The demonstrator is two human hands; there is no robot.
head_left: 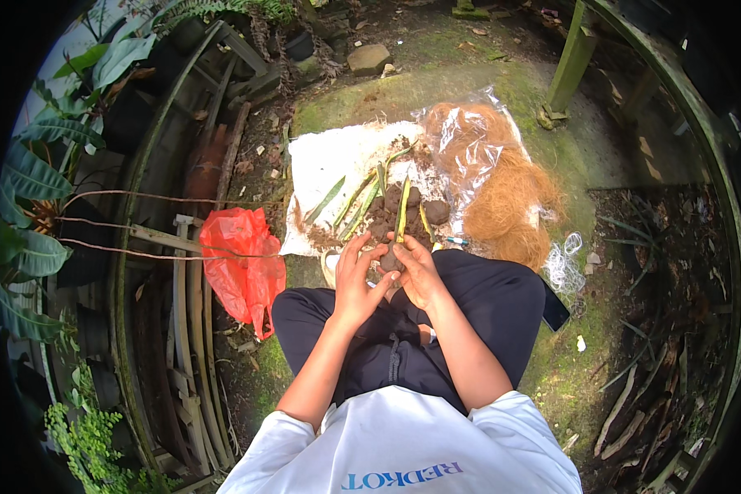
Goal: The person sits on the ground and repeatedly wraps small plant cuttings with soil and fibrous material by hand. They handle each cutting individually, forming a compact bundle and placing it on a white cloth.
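Note:
Between my left hand (362, 272) and my right hand (416, 272) is a dark soil ball (391, 258), with an upright yellow-edged leaf cutting (403, 206) at it. The fingers of both hands curve around the ball. Just beyond them, several soil lumps (436, 212) and more long leaves (325, 198) lie on a white sack (313, 152) scattered with dirt. Brown fibre (502, 206) spills from a clear plastic bag (457, 140) at the right of the sack.
A red plastic bag (239, 272) lies left of my knees. White string (564, 263) and a black phone (556, 305) are at the right. Potted plants (37, 189) and wooden slats (185, 329) line the left; a green post (572, 62) stands at back right.

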